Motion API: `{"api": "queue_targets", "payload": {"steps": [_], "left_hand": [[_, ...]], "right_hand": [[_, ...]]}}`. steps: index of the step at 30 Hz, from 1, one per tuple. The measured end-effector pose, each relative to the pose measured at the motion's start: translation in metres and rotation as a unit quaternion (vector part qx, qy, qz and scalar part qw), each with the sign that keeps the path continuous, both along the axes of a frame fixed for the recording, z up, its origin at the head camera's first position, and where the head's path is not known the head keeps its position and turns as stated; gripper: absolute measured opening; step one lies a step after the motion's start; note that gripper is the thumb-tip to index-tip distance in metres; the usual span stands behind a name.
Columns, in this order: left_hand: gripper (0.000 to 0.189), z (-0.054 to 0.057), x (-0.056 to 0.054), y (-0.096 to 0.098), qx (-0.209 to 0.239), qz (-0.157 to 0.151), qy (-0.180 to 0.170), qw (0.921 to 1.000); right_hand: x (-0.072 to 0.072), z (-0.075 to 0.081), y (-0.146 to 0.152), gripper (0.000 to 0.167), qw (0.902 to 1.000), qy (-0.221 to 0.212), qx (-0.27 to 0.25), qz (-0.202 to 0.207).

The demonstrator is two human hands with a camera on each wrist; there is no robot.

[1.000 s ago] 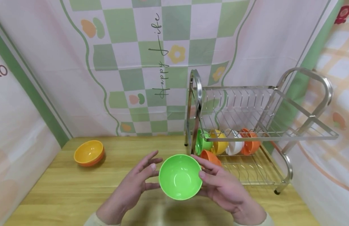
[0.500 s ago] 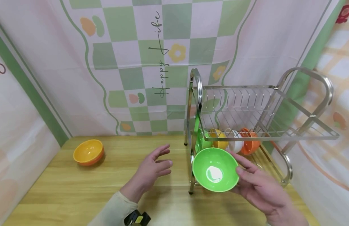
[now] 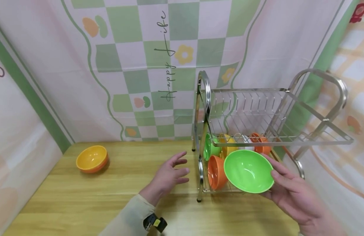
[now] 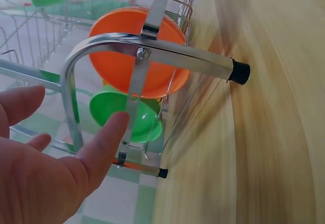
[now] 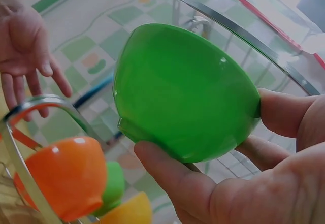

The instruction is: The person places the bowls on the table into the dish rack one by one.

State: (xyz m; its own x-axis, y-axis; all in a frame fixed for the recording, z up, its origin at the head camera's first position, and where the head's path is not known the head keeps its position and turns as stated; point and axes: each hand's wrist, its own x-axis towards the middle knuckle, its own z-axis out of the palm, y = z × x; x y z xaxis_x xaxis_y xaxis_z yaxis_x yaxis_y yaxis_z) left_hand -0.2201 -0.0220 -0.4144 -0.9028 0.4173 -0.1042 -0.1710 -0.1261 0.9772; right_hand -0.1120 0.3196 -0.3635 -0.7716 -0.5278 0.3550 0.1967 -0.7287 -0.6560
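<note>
A bright green bowl [image 3: 248, 171] is gripped at its right side by my right hand [image 3: 296, 193], thumb at the rim and fingers beneath. The bowl is in front of the metal dish rack [image 3: 207, 108], its inside facing me. In the right wrist view the green bowl [image 5: 183, 92] shows its outer side. My left hand [image 3: 173, 173] holds nothing, fingers spread, just left of the rack's near leg. An orange bowl [image 3: 217, 172] stands on its side in the rack's lower tier, beside the green one. In the left wrist view my left hand [image 4: 45, 178] is close to the rack's end frame.
Behind on the lower tier stand a green cup [image 3: 212, 147], a yellow cup [image 3: 227, 146], a white cup and an orange cup [image 3: 262, 146]. The upper tier [image 3: 246, 114] overhangs them. A yellow bowl [image 3: 92, 157] sits inside an orange one at the table's far left.
The green bowl, first between both hands, has moved right with my right hand to the front of the rack. My left hand has shifted right toward the rack's end.
</note>
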Motion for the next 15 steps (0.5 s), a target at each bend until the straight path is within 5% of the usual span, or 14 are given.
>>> {"api": "queue_targets", "payload": {"steps": [5,9,12,15], "left_hand": [[0.071,0.000,-0.001,0.010,0.013,-0.021,-0.008,0.9997],[0.073,0.002,-0.001,0.019,0.037,-0.033,-0.019,0.9986],[0.071,0.004,0.000,0.025,0.044,-0.033,-0.020,0.9983],[0.067,0.006,0.001,0.029,0.038,-0.027,-0.014,0.9988]], "right_hand": [[0.000,0.000,0.012,0.057,0.9995,0.015,0.012,-0.026],[-0.001,-0.003,0.020,0.056,0.9932,0.030,0.062,-0.094],[-0.001,-0.006,0.024,0.055,0.9701,0.027,0.143,-0.194],[-0.002,-0.009,0.025,0.054,0.9259,0.008,0.238,-0.293]]}}
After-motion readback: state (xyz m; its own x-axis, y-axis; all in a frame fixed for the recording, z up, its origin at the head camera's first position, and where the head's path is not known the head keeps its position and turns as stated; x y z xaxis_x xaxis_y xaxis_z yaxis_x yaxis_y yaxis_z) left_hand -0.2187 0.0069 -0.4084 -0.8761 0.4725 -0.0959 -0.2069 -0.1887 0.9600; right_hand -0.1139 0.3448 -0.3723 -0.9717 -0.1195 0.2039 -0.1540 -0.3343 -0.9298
